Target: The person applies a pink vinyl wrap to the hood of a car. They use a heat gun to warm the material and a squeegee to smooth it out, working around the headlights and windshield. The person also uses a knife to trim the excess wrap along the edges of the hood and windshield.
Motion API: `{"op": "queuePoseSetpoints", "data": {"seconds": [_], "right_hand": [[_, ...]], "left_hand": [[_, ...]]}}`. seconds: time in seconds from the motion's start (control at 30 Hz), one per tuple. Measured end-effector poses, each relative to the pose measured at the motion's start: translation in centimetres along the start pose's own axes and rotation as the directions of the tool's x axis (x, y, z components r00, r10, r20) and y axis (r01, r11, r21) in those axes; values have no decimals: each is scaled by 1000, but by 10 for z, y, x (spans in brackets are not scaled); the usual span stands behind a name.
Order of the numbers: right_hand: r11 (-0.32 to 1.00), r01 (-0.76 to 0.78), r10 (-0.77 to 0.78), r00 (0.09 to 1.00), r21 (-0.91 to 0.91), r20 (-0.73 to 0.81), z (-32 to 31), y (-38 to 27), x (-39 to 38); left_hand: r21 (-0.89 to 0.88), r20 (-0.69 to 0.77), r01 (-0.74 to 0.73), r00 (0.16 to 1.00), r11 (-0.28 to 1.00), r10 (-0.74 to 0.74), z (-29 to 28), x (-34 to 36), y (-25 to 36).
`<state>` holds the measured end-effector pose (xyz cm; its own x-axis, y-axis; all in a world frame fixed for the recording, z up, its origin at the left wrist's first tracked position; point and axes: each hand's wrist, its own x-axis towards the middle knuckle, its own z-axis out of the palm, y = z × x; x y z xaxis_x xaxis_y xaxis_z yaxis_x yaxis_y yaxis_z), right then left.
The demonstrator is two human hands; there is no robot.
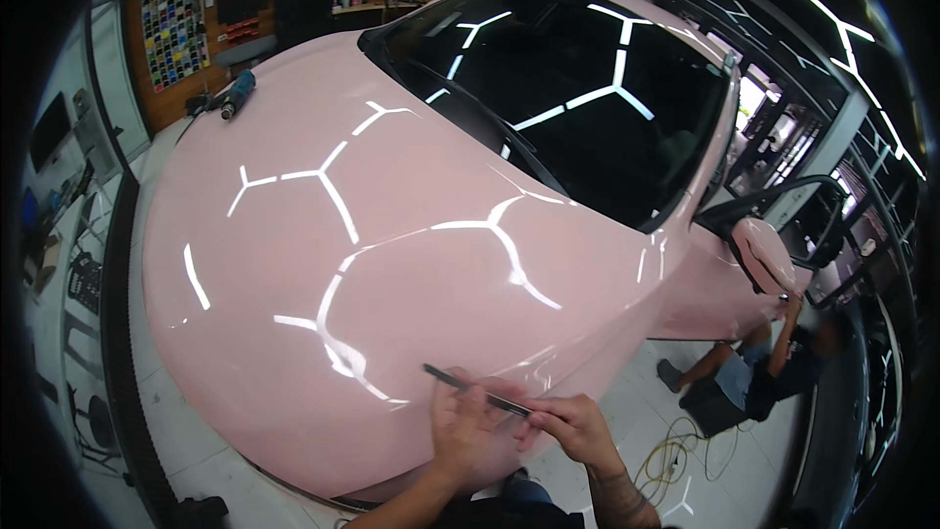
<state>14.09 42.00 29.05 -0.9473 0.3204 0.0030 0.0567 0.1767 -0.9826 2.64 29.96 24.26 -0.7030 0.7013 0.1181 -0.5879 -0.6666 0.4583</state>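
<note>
Just above the near part of a glossy pink car hood (294, 264), both hands are at a slim dark pen-shaped tool (505, 405). My right hand (575, 428) pinches the tool's right end between thumb and fingers. My left hand (462, 436), slightly blurred, has its fingers around the tool's middle, and the narrow tip sticks out beyond them to the upper left. What kind of tool it is cannot be made out.
A blue heat gun (238, 95) lies on the hood's far left edge. The windshield (558, 69) rises behind the hood. At right, a co-worker (774, 362) sits low by the pink side mirror (766, 255). A yellow hose (674, 458) coils on the tiled floor.
</note>
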Motion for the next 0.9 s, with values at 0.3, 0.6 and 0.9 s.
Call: {"op": "queuePoseSetpoints", "data": {"seconds": [0.3,0.6,0.9], "right_hand": [[996,-38,-47,590,85,806,-68,-40,241],[60,801,-767,418,-595,487,-166,18,677],[812,91,-228,959,-576,-170,-154,37,840]], "left_hand": [[315,-222,-177,941,932,254,19,140,17],[619,-152,665,624,-419,766,-29,101,29],[633,-217,664,646,-398,732,-23,123,25]]}}
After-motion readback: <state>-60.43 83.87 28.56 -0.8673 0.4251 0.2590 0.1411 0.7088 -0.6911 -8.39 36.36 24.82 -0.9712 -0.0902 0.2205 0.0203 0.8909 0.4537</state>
